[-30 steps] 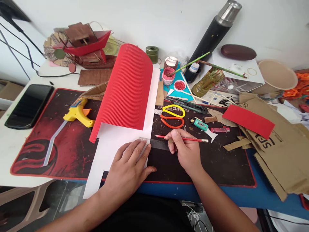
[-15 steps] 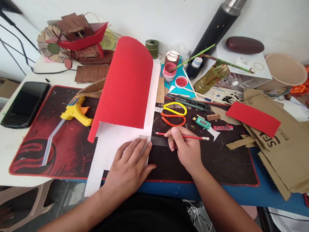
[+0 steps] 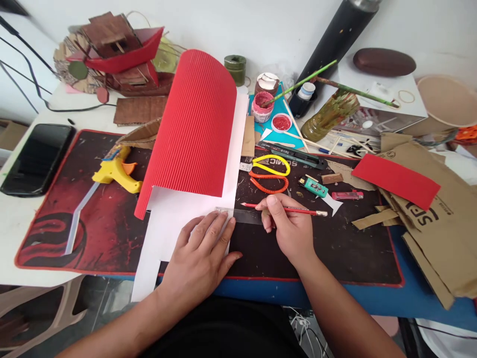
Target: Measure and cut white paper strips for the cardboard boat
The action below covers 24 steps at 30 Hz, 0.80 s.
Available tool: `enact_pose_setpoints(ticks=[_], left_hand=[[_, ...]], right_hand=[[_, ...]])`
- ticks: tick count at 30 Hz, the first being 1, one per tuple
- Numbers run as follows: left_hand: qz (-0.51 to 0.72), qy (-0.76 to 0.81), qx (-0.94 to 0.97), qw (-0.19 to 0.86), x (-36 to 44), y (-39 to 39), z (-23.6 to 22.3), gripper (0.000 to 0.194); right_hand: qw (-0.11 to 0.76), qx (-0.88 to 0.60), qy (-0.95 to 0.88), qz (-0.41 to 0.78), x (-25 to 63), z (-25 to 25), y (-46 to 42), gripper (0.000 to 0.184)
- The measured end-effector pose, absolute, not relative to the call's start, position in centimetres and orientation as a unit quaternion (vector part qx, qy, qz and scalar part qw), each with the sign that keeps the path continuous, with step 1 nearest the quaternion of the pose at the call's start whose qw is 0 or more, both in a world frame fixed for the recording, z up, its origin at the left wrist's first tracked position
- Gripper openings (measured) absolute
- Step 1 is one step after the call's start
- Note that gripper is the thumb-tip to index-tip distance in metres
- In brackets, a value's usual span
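Observation:
My left hand [image 3: 203, 248] lies flat, fingers stretched out, pressing a clear ruler [image 3: 248, 217] onto white paper [image 3: 173, 211]. The ruler sticks out past the paper's right edge toward my other hand. In my right hand [image 3: 285, 226] a red pencil [image 3: 301, 211] is pinched, its point toward the left, just above the ruler. Beyond my left hand a red corrugated sheet [image 3: 194, 129] curls up over the white paper. Scissors [image 3: 271, 166] with yellow and orange handles lie beyond the pencil.
A yellow glue gun [image 3: 117, 171] and a phone [image 3: 37, 159] lie to the left. Cardboard boats [image 3: 119, 54] stand behind. Paint jars [image 3: 262, 107], a utility knife [image 3: 294, 155] and a green lighter [image 3: 313, 187] are farther back. Cardboard pieces [image 3: 439, 233] and a red strip [image 3: 395, 180] lie right.
The camera view has shifted slightly. My left hand stays on the ruler and paper, and my right hand still holds the pencil in nearly the same place.

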<state>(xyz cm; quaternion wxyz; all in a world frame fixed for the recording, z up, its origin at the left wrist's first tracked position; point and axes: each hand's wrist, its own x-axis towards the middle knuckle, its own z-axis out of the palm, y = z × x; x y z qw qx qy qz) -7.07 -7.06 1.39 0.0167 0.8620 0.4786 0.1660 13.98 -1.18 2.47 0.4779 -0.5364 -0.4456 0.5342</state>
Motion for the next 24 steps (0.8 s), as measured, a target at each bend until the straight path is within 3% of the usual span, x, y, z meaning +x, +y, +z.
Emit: enact_pose_setpoints(ticks=[24], left_hand=[[0.168, 0.484, 0.859, 0.009, -7.0, -7.1, 1.3, 0.046]], right_hand=[[0.434, -0.495, -0.499, 0.563, 11.3, 2.7, -0.3, 0.045]])
